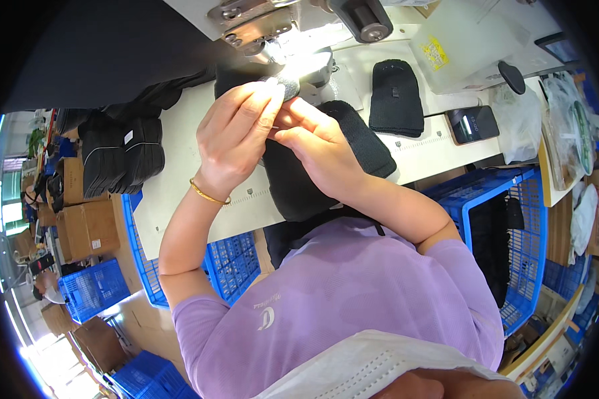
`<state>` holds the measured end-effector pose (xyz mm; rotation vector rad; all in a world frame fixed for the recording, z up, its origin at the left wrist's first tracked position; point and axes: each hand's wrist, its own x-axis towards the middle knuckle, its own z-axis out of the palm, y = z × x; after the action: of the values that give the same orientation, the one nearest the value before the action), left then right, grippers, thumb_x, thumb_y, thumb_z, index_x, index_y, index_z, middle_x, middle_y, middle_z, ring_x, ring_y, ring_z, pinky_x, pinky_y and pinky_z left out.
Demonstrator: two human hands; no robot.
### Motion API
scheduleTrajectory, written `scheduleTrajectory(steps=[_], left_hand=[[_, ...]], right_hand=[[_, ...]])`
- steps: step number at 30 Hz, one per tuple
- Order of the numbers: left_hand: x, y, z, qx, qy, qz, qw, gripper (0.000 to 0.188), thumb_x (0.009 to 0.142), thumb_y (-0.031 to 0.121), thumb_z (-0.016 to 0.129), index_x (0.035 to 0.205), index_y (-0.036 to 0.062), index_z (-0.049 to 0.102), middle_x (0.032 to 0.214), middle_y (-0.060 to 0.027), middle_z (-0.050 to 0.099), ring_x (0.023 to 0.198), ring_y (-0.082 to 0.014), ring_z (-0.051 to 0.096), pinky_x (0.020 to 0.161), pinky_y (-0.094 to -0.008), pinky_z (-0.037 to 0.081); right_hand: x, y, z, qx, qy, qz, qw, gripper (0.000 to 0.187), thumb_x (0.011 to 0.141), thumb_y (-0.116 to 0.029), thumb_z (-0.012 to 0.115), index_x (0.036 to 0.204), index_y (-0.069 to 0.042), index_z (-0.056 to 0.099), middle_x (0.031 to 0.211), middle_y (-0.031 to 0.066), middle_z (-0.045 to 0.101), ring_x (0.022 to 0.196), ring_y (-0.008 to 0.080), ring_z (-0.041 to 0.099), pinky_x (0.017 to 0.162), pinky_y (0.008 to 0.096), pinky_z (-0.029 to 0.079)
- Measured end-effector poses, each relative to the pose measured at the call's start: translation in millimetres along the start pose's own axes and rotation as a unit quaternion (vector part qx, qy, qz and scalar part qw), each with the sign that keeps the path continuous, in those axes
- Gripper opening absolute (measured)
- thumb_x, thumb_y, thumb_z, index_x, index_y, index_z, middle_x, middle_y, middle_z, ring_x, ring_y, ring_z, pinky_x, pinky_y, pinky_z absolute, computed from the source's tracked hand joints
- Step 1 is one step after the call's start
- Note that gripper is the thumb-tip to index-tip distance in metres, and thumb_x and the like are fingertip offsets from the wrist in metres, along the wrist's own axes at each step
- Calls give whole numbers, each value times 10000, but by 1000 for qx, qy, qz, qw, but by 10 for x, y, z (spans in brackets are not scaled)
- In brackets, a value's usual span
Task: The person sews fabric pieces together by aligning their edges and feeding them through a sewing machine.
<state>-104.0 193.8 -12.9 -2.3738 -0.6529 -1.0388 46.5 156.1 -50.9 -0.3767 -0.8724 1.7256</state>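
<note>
- With twelve at the top of the head view, we had the small dark piece [289, 88] at our fingertips, roughly at twelve from the middle; it sat in bright light, with the machine head [256, 30] near it at eleven.
- We judged that such close finger work asked for a light pinch near the edge, the piece flat and unwrinkled; one side was best left to steady while the other made small corrections, fingertips clear of the metal parts.
- We thought the black cloth [293, 189], below our fingertips towards six, could tug if it caught; some slack over the tabletop [180, 159] seemed wise, with the ribbed black piece [367, 143] at four left out of the way.
- Our left hand [235, 136] was nearly closed, thumb and fingers pinched on the small dark piece; its back faced up, its fingers pointed towards one, and its elbow lay out at seven.
- Our right hand [323, 154] was half curled, index finger and thumb drawn near each other, pointing towards eleven; its index finger lay against the lower edge of the piece, though we could not tell whether it gripped anything; its elbow bent out at four.
</note>
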Motion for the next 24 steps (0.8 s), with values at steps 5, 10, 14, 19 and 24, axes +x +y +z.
scheduleTrajectory(steps=[5, 10, 14, 19, 24], left_hand=[[-3, -62, 22, -3, 3, -4, 1000, 380, 562, 10, 665, 934, -45, 713, 976, -117, 686, 933, -264, 674, 777, -370, 583], [33, -106, 77, 4, 9, -2, 1000, 367, 570, 30, 661, 928, -42, 702, 984, -114, 684, 929, -262, 672, 767, -362, 577], [87, -103, 95, 16, 12, 3, 1000, 327, 583, 41, 656, 899, -35, 689, 979, -109, 680, 914, -255, 668, 761, -362, 574], [120, -10, 114, 63, -9, -25, 998, 283, 581, 73, 648, 847, -23, 666, 973, -101, 666, 903, -243, 650, 767, -363, 566], [140, 43, 138, 77, -8, -32, 996, 289, 560, 90, 648, 829, -14, 660, 947, -103, 652, 902, -246, 639, 760, -354, 563]], right_hand=[[73, -20, 16, -13, 10, -4, 1000, 455, 884, 65, 461, 1338, 34, 484, 1289, 75, 577, 1175, 106, 522, 989, 273, 425], [136, -24, 48, 11, 18, -8, 1000, 488, 880, 64, 453, 1367, 36, 465, 1297, 79, 572, 1197, 106, 504, 965, 250, 415], [149, 0, 57, 21, 17, -20, 999, 511, 878, 66, 443, 1388, 45, 444, 1329, 87, 549, 1210, 107, 489, 963, 247, 411], [133, -15, 42, 13, 23, -9, 1000, 539, 881, 59, 441, 1419, 40, 422, 1342, 87, 542, 1195, 118, 513, 991, 258, 415], [111, -62, 80, 18, 34, -7, 999, 542, 882, 69, 440, 1422, 57, 414, 1372, 98, 516, 1257, 137, 474, 1058, 276, 367]])
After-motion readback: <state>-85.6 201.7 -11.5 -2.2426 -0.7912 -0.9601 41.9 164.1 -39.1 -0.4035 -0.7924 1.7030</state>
